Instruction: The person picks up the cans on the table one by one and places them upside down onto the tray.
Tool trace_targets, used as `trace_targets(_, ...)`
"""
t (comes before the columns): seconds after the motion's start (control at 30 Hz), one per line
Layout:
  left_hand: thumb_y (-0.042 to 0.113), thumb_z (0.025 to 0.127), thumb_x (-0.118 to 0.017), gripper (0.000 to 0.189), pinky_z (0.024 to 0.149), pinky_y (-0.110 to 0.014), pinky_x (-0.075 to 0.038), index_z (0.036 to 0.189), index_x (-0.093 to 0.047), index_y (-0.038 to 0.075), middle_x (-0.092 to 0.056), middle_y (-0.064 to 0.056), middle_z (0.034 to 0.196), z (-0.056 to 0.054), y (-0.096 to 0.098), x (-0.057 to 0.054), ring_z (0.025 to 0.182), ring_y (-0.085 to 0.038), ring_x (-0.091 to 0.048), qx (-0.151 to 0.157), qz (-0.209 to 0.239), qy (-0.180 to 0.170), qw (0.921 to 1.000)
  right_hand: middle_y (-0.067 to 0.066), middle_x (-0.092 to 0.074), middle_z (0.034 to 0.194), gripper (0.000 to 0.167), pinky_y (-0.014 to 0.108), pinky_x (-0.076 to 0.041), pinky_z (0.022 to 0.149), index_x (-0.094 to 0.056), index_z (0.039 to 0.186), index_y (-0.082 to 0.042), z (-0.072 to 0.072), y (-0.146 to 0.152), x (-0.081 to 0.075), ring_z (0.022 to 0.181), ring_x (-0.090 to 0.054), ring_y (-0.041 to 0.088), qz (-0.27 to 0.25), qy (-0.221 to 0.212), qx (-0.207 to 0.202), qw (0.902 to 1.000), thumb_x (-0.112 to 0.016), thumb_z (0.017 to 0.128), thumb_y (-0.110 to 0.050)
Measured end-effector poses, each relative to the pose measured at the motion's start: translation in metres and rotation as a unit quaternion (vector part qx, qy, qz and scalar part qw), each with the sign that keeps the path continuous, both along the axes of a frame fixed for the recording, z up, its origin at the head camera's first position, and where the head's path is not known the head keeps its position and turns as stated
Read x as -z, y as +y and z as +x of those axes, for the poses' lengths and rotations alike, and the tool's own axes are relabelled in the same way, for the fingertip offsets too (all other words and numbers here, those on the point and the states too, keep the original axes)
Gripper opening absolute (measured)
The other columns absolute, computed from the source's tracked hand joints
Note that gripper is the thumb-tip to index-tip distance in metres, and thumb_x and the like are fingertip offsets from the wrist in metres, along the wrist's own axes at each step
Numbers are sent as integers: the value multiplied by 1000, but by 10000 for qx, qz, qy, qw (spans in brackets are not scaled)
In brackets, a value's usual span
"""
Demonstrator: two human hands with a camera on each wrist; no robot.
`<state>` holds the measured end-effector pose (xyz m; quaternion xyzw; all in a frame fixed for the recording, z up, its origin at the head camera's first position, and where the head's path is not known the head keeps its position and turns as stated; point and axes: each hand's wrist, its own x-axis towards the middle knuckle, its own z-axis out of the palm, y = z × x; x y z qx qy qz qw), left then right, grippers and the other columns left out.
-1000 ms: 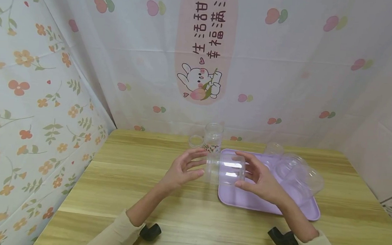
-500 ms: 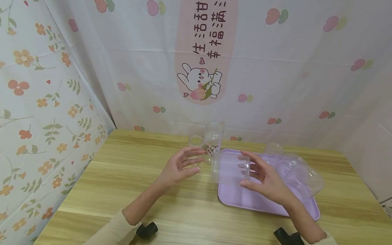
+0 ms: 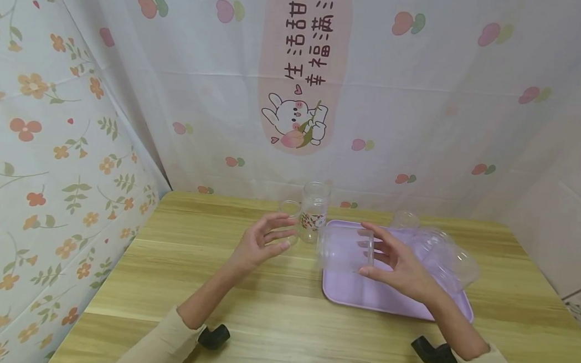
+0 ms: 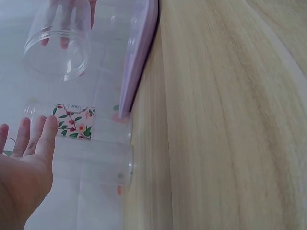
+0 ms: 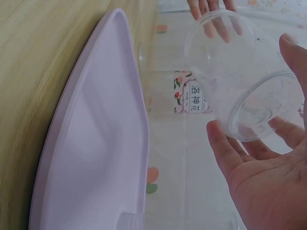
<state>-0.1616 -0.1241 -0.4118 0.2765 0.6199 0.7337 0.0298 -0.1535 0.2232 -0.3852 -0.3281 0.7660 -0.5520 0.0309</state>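
My right hand grips a clear plastic jar by its base end, fingers and thumb spread round it. The jar lies sideways in the air, overlapping the purple tray's left part in the head view, and its threaded mouth faces left. My left hand is apart from that jar, fingers loosely bent and nothing in them. Close beyond the left hand, a clear jar with a floral label stands upright. To its left, partly behind the left fingers, is a plain clear jar.
The purple tray lies right of centre on the wooden table. Several clear jars lie in a heap on its right side. A patterned curtain hangs behind the table's back edge.
My left hand has come off the jar and drawn away to the left. The right hand has carried the jar slightly to the right.
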Motion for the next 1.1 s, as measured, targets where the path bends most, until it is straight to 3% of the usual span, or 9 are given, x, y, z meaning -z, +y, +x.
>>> trace_targets(0.17, -4, 95, -66, 57, 97, -45, -52, 146, -41, -4, -51, -23, 144, -1, 0, -1, 128, -41, -53, -81, -63, -4, 9999, 25, -43, 148, 85, 25, -44, 104, -36, 157, -12, -1, 4, -1, 126, -51, 45, 159, 55, 88, 9998, -79, 86, 5)
trace_targets(0.47, -6, 94, -66, 57, 98, -43, -51, 146, -41, -4, -48, -28, 144, -6, -4, -2, 130, -43, -51, -204, -83, 76, 9997, 24, -44, 148, 87, 20, -41, 104, -36, 158, -17, 0, 11, -4, 128, -49, 44, 405, 107, 200, 9989, -81, 85, 0)
trace_targets(0.7, -8, 93, -66, 58, 96, -42, -53, 145, -40, -7, -50, -25, 143, -12, -7, -2, 131, -50, -46, -259, 3, 106, 9996, 18, -40, 154, 89, 22, -39, 106, -34, 160, -20, 1, 16, -4, 134, -45, 38, 712, 116, 218, 9972, -83, 86, -9)
trace_targets(0.9, -5, 93, -69, 59, 97, -42, -52, 145, -41, -8, -48, -28, 144, -17, -9, -5, 129, -40, -52, -423, -200, 252, 9986, 14, -36, 158, 91, 22, -39, 106, -32, 160, -15, 3, 20, -4, 138, -42, 35, 967, 149, 214, 9950, -85, 86, -15)
trace_targets(1.1, -7, 92, -69, 57, 99, -45, -51, 143, -44, -7, -50, -29, 142, -23, -11, -9, 128, -40, -54, -524, -321, 534, 9967, 9, -36, 159, 91, 28, -43, 106, -32, 161, -19, 6, 23, -8, 136, -45, 29, 1302, 186, 265, 9910, -84, 87, -19)
